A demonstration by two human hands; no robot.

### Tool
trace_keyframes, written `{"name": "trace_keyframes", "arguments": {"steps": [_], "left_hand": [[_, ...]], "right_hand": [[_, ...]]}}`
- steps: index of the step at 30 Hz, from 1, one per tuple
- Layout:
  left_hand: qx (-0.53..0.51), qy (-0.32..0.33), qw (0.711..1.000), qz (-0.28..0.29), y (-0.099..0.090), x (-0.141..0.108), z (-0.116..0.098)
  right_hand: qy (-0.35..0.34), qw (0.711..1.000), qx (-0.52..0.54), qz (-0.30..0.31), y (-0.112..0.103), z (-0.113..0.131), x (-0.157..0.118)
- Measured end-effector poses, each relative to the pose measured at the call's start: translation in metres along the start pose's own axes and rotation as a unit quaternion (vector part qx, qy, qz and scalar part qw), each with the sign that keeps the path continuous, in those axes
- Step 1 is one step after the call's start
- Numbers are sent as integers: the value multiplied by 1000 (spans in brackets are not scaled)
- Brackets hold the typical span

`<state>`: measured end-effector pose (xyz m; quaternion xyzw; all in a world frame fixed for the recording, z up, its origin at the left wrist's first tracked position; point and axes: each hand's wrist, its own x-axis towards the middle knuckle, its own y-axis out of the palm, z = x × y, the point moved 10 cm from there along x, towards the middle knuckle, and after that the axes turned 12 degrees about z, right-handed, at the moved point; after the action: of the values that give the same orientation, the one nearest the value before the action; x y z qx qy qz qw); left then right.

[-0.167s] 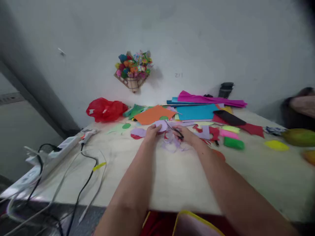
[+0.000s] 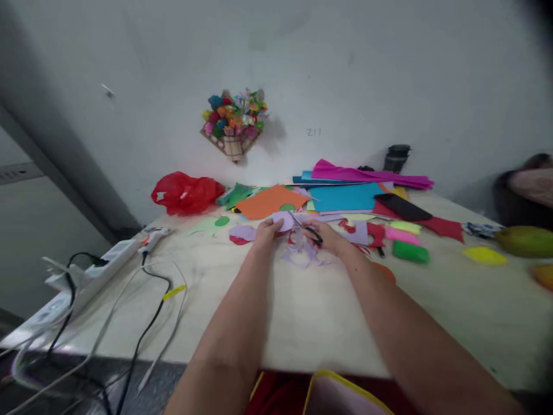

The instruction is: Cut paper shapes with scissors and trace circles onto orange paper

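Between the fingers of my left hand [image 2: 266, 231] is a rounded piece of lilac paper [image 2: 283, 221]. My right hand [image 2: 325, 235] is closed around a pair of scissors [image 2: 313, 233] with black handles. The blades point up and left, and their tips are at the lilac paper's right edge. Thin lilac paper scraps [image 2: 301, 256] lie on the table just below both hands. Left of my left hand, another lilac paper piece [image 2: 243, 232] rests partly over a red one.
An orange sheet [image 2: 272, 202] and a blue sheet [image 2: 344, 197] lie behind my hands. To the right are a black phone-like slab [image 2: 401, 206] and a green packet [image 2: 410, 252]. A red plastic bag [image 2: 185, 193], a power strip [image 2: 99, 271] and loose cables are on the left.
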<state>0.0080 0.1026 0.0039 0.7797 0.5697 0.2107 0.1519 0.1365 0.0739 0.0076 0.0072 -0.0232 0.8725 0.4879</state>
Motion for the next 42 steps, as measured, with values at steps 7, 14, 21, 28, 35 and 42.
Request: {"name": "trace_keyframes", "arguments": {"steps": [7, 14, 21, 28, 35, 42], "left_hand": [[10, 0, 1000, 6, -5, 3, 0], [12, 2, 1000, 5, -5, 2, -1], [14, 2, 1000, -1, -5, 0, -2], [22, 7, 1000, -4, -10, 4, -1], [29, 14, 999, -19, -19, 7, 1], [23, 22, 999, -26, -19, 6, -1]], "right_hand": [[15, 999, -43, -24, -6, -3, -1], [13, 998, -54, -24, -6, -1, -1], [10, 998, -51, -23, -6, -2, 0], [14, 997, -68, -31, -6, 1, -1], [19, 997, -66, -31, -6, 3, -3], [12, 999, -50, -15, -4, 2, -3]]}}
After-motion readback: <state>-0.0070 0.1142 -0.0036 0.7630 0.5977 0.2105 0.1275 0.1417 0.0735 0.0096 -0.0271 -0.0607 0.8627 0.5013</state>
